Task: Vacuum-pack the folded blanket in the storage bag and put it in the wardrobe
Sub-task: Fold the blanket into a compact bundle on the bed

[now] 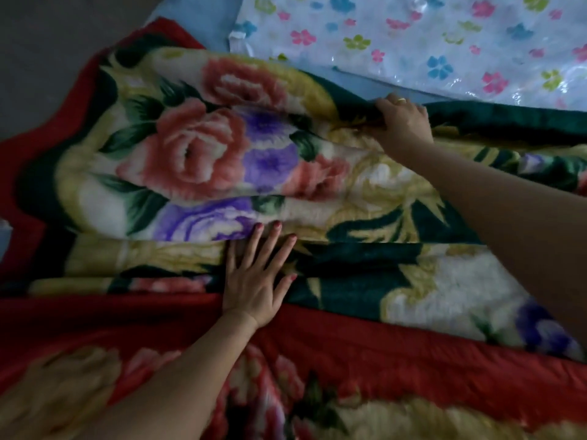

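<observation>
A thick plush blanket (197, 147), green-bordered with pink and purple roses on cream, lies partly folded across the middle of the view. My left hand (257, 277) presses flat on its near fold, fingers straight and spread. My right hand (401, 122) grips the blanket's far green edge, fingers curled over it. A clear plastic storage bag (428, 36) printed with pink, blue and green flowers lies flat beyond the blanket at the top right.
A red blanket (397, 354) with a floral print lies under and in front of the green one, filling the bottom of the view. A pale blue sheet (374, 85) shows between blanket and bag. Grey floor (47, 36) is at the top left.
</observation>
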